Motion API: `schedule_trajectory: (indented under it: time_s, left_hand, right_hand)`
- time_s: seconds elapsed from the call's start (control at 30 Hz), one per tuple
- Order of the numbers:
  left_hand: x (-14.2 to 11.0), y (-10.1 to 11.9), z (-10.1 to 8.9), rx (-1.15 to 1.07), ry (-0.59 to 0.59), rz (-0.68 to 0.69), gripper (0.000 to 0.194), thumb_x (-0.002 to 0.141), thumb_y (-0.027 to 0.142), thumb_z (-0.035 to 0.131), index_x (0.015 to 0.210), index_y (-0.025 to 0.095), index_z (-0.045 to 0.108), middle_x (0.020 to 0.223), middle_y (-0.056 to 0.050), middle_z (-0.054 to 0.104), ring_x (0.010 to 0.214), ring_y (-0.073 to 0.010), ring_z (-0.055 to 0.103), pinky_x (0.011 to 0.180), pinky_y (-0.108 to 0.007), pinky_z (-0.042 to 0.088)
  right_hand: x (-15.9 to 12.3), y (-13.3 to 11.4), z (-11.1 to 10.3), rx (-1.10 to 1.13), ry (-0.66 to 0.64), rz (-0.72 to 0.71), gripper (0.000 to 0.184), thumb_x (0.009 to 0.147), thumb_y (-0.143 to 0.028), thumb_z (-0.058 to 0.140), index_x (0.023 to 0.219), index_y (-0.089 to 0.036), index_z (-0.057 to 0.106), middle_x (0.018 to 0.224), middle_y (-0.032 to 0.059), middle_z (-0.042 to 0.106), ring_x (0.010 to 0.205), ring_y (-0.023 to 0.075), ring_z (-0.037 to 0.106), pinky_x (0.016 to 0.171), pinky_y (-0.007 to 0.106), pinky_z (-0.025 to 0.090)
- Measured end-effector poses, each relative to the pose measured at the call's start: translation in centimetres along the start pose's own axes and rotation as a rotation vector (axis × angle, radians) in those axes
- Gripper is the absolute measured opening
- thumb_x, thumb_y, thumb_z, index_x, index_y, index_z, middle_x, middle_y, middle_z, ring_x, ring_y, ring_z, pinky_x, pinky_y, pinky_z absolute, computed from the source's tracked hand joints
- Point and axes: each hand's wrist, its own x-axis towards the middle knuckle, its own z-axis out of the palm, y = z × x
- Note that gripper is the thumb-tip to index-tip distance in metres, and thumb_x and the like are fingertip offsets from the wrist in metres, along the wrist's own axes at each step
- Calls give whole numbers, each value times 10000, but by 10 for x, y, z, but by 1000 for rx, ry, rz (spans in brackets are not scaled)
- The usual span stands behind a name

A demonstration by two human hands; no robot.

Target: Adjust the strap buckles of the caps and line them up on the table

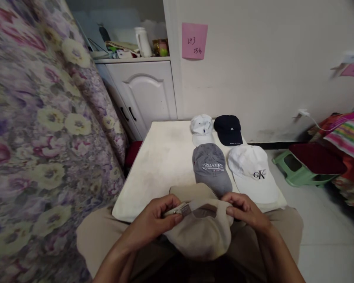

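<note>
A beige baseball cap (202,237) is held over my lap at the table's near edge, its back opening and strap facing me. My left hand (155,218) pinches the strap end beside the small buckle. The fingers of my right hand (247,212) grip the cap's rim on the other side of the opening. Just beyond it lies a grey cap (208,161) with white lettering. To its right is a white cap (249,167) with black letters. Farther back sit a small white cap (201,125) with a dark logo and a navy cap (227,127).
The caps rest on a cream-covered table (162,157) against the wall. Flowered curtains (47,137) hang at the left, beside a white cabinet (147,90). A green stool (301,169) with a dark red top stands at the right. A pink note (194,41) is on the wall.
</note>
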Motion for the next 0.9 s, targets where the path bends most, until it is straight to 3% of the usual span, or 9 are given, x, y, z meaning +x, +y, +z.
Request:
schedule_trajectory:
  time_s: [0.07, 0.13, 0.23, 0.3, 0.43, 0.77, 0.9]
  left_hand:
    - [4, 3, 6, -20, -26, 7, 202, 807, 372, 639, 779, 184, 570, 675, 51, 441, 601, -116, 331, 549, -239, 241]
    - [8, 5, 11, -29, -47, 6, 217, 802, 385, 645, 776, 181, 576, 670, 50, 448, 597, -116, 337, 544, -242, 233]
    - [15, 9, 17, -40, -60, 4, 234, 792, 404, 662, 773, 184, 583, 670, 46, 472, 596, -118, 355, 544, -243, 241]
    - [19, 11, 19, -66, -60, 4, 240, 782, 407, 675, 775, 185, 584, 687, 39, 493, 612, -123, 375, 557, -241, 265]
    - [20, 15, 18, -120, -36, 3, 235, 755, 385, 700, 762, 180, 584, 697, 31, 496, 639, -128, 385, 580, -244, 286]
    - [21, 13, 11, -200, -94, 54, 265, 792, 406, 714, 840, 157, 637, 729, 17, 519, 649, -121, 396, 569, -228, 281]
    - [23, 6, 8, -194, -59, 53, 285, 820, 417, 702, 779, 148, 618, 681, 31, 481, 622, -109, 360, 552, -226, 244]
  right_hand:
    - [-1, -20, -1, -81, -18, -31, 293, 882, -393, 655, 1113, -217, 694, 974, 81, 721, 880, 240, 663, 749, 348, 520]
    - [0, -42, 5, -199, 43, -111, 360, 911, -343, 625, 1258, -248, 636, 1099, 95, 719, 1022, 271, 663, 873, 424, 517]
    - [9, -71, 23, -384, 38, -290, 472, 846, -263, 733, 1300, -289, 608, 1149, 79, 704, 1056, 265, 655, 931, 440, 503]
    - [18, -80, 37, -463, -56, -394, 472, 833, -238, 746, 1286, -283, 619, 1129, 76, 693, 1051, 254, 643, 905, 413, 517]
    - [32, -76, 51, -514, -67, -457, 342, 917, -212, 651, 1251, -282, 635, 1038, 49, 679, 953, 192, 656, 822, 333, 535]
    - [36, -53, 53, -505, 68, -598, 201, 929, -210, 648, 1128, -221, 631, 924, 35, 711, 849, 171, 666, 713, 283, 533]
    - [39, -45, 55, -496, 70, -529, 183, 933, -211, 631, 1114, -228, 614, 926, 32, 697, 840, 170, 664, 704, 280, 537]
